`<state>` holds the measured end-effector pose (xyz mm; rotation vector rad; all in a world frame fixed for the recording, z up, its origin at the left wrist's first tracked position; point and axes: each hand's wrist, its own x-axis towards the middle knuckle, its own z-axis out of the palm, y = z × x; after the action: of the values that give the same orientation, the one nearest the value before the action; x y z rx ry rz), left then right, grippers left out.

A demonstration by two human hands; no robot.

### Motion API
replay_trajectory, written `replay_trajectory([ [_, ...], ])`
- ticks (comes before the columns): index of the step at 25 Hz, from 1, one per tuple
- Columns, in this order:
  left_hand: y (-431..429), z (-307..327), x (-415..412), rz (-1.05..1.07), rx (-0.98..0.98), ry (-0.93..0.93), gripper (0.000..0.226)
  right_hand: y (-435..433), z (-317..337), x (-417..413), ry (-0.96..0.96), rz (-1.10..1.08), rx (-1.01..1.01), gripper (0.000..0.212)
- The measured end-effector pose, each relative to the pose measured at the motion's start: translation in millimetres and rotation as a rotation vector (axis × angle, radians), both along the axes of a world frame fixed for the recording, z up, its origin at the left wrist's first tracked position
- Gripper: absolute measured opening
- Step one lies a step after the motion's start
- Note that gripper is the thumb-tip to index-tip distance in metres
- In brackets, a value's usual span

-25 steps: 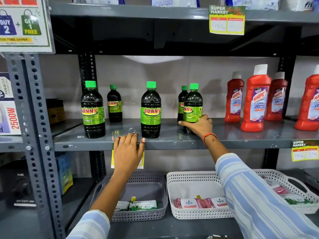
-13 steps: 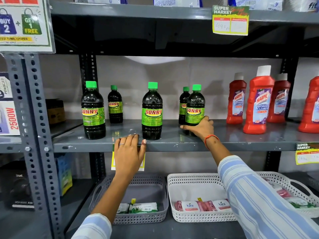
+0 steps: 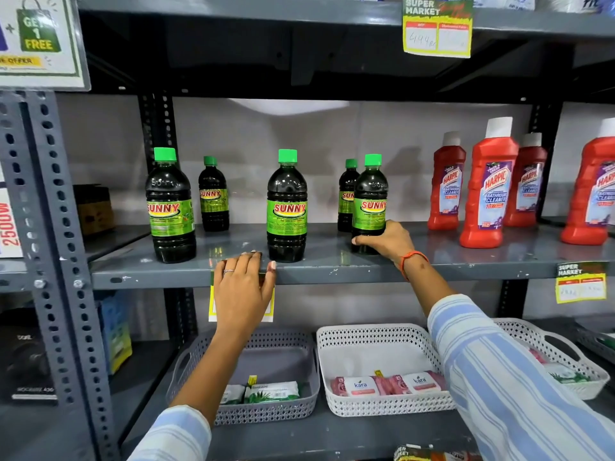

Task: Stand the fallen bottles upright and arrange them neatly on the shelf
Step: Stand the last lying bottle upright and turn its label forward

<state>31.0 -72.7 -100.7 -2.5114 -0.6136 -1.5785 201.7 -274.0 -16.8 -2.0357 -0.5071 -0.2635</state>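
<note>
Several dark Sunny bottles with green caps stand upright on the grey shelf (image 3: pixel 466 261). Three are in the front row: a left bottle (image 3: pixel 170 207), a middle bottle (image 3: pixel 287 207) and a right bottle (image 3: pixel 370 201). Two smaller-looking ones stand behind, the back left bottle (image 3: pixel 213 197) and the back right bottle (image 3: pixel 346 194). My right hand (image 3: pixel 387 241) grips the base of the right front bottle. My left hand (image 3: pixel 244 287) rests flat on the shelf's front edge, fingers together, just left of the middle bottle, holding nothing.
Red Harpic bottles (image 3: pixel 487 184) stand upright at the right of the same shelf. Below sit a grey basket (image 3: pixel 299 404) and a white basket (image 3: pixel 376 334) with packets. A perforated steel upright (image 3: pixel 56 261) borders the left. Yellow price tags (image 3: pixel 580 282) hang off the shelf edges.
The right front bottle has turned in my right hand, so its label faces more forward. My left hand has stayed on the shelf edge.
</note>
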Motion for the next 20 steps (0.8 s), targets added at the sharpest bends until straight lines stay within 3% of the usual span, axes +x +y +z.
replay_trajectory([
  [14,0.4,-2.1,1.7,-0.049,-0.034,0.004,0.056,-31.3,-4.9,-24.5,-0.061,0.128,0.000,0.042],
  [17,-8.0,-4.6,2.0,-0.050,-0.066,-0.120,0.059,-32.5,-4.1,-25.8,0.023,0.154,0.064,0.051],
  [20,-48.3,2.4,14.0,-0.289,0.144,-0.241,0.056,-33.3,0.7,-25.0,0.195,0.189,0.225,0.070],
])
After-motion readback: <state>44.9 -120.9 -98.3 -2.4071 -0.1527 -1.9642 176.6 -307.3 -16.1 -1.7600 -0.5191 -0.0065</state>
